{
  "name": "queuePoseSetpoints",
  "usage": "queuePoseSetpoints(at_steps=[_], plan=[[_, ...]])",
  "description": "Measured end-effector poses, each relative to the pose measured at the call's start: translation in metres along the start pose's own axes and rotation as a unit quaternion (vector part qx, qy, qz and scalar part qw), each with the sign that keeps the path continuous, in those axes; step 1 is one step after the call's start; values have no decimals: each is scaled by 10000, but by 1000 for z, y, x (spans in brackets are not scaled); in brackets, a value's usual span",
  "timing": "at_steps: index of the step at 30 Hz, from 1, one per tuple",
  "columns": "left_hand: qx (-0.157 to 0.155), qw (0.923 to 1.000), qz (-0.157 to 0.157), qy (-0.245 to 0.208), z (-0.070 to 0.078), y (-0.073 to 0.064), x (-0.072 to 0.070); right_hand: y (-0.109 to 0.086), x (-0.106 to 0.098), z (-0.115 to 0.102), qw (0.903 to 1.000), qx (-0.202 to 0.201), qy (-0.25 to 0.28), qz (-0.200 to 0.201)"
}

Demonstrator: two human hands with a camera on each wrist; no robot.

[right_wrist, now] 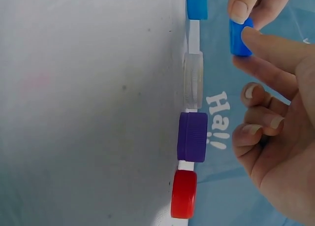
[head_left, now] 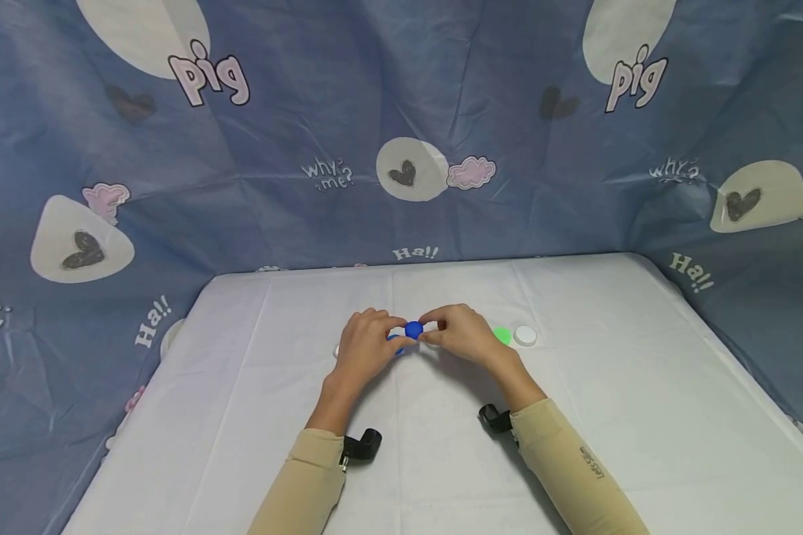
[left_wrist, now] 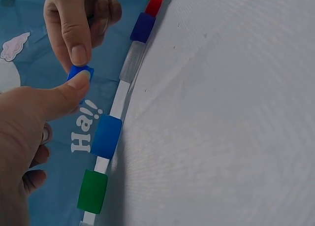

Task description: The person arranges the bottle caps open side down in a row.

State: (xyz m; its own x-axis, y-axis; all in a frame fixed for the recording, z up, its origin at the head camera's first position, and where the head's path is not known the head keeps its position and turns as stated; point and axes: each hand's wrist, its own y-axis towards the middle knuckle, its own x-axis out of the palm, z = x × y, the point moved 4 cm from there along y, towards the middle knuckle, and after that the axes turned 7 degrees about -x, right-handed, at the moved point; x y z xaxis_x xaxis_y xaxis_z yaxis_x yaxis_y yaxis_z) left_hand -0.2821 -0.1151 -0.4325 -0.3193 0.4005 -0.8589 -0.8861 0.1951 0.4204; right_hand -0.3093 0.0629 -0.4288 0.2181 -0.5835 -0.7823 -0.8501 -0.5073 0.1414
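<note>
Between my two hands, a blue bottle cap (head_left: 413, 330) is held above the table. My left hand (head_left: 366, 340) pinches it from the left with thumb and fingers. From the other side, my right hand (head_left: 460, 331) grips the same cap between thumb and index finger, its other fingers curled in the right wrist view. Below and beyond the hands runs a row of caps: green (left_wrist: 92, 191), lighter blue (left_wrist: 107, 136), clear (right_wrist: 193, 80), purple (right_wrist: 192, 137) and red (right_wrist: 183, 194). In the head view, the hands hide part of this row.
To the right of my right hand lie a bright green cap (head_left: 502, 336) and a white cap (head_left: 525, 336). The edge of a whitish cap (head_left: 337, 351) shows left of my left hand. A white cloth (head_left: 294, 312) covers the table; a blue printed curtain (head_left: 348, 223) hangs behind.
</note>
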Motion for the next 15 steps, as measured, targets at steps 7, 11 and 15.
queuePoseSetpoints(at_steps=[7,11,15], plan=[[-83,9998,-152,36,-1,0,4,-1,2,1,9995,67,-315,16],[-121,9996,-258,30,-1,0,6,0,3,1,9989,89,-461,-18],[-161,9991,-368,103,-1,-1,8,1,5,0,9978,83,-658,-18]])
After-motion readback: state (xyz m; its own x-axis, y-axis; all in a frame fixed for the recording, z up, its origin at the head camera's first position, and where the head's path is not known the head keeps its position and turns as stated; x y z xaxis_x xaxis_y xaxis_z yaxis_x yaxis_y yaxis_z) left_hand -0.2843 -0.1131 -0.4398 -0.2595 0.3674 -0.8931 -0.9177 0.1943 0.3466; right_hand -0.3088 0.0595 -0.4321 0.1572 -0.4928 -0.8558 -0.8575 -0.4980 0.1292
